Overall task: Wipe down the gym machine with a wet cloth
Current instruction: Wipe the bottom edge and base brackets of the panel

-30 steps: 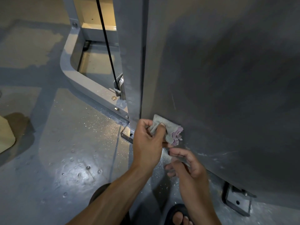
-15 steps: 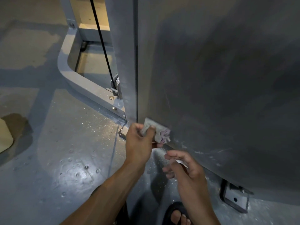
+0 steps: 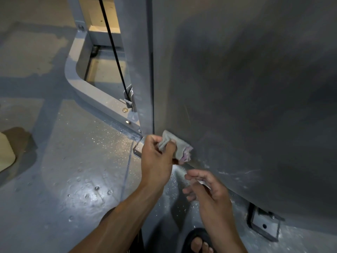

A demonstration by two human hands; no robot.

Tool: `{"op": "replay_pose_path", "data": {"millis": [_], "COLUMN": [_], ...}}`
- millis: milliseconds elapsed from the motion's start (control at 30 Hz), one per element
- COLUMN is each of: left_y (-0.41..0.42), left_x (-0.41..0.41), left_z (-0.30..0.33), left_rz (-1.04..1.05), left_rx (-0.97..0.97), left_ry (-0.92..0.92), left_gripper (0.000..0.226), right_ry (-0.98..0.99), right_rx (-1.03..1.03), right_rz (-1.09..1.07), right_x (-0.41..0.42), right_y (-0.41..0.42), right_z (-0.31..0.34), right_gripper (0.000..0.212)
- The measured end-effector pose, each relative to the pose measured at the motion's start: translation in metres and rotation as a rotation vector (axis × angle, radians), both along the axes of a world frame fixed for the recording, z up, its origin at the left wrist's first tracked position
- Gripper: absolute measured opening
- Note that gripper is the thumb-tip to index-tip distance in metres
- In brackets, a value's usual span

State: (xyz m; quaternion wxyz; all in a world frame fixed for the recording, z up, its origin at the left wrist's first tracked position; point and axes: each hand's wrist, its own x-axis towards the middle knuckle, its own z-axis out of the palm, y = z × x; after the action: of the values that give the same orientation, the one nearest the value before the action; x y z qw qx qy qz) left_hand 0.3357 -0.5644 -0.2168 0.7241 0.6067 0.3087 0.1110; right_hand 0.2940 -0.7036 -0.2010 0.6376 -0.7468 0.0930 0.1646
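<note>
The left hand (image 3: 156,161) grips a crumpled grey cloth (image 3: 179,149) with a pinkish edge, pressed to the smooth, scuffed metal panel (image 3: 246,88) near its lower corner. The right hand (image 3: 209,190) hovers below, fingers loosely curled, above the glossy speckled floor (image 3: 73,170).

No readable text anywhere

The grey machine panel (image 3: 246,88), frame, floor and cloth (image 3: 175,147) carry no legible words, labels, brands or numbers.

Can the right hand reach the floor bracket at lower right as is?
Probably yes: the right hand hangs free with nothing between it and the bracket, though it holds something small.
</note>
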Motion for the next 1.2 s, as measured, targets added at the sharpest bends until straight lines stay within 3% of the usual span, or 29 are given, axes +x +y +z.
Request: {"op": "replay_pose_path", "data": {"millis": [133, 433, 600, 700, 800, 900, 1067, 1200], "left_y": [-0.005, 0.004, 0.004, 0.002, -0.006, -0.006, 0.008, 0.008], "left_x": [0.005, 0.017, 0.016, 0.014, 0.007, 0.008, 0.023, 0.018], "left_z": [-0.049, -0.080, -0.078, -0.073, -0.068, -0.069, -0.082, -0.085], "left_rz": [-0.018, -0.092, -0.101, -0.066, -0.040, -0.062, -0.073, -0.074], "left_rx": [-0.142, -0.077, -0.114, -0.128, 0.004, 0.048, -0.121, -0.137], "left_ry": [0.246, 0.459, 0.471, 0.359, 0.244, 0.267, 0.398, 0.357], "left_gripper": [0.011, 0.012, 0.012, 0.014, 0.025, 0.022, 0.005, 0.009], "right_ry": [0.016, 0.036, 0.036, 0.043, 0.050, 0.056, 0.047, 0.037], "right_rx": [-0.012, -0.005, -0.004, 0.003, -0.001, -0.013, -0.037, -0.043], "right_rz": [0.007, 0.018, 0.018, 0.020, 0.021, 0.033, 0.042, 0.035], "right_x": [0.000, 0.001, 0.002, 0.003, 0.005, 0.005, 0.002, 0.002], "right_y": [0.003, 0.006, 0.008, 0.010, 0.010, 0.012, 0.011, 0.007], "right_z": [0.000, -0.003, -0.006, -0.008, -0.007, -0.006, -0.006, -0.004], "right_gripper": [0.035, 0.026, 0.027, 0.027, 0.027, 0.025, 0.025, 0.025]}}
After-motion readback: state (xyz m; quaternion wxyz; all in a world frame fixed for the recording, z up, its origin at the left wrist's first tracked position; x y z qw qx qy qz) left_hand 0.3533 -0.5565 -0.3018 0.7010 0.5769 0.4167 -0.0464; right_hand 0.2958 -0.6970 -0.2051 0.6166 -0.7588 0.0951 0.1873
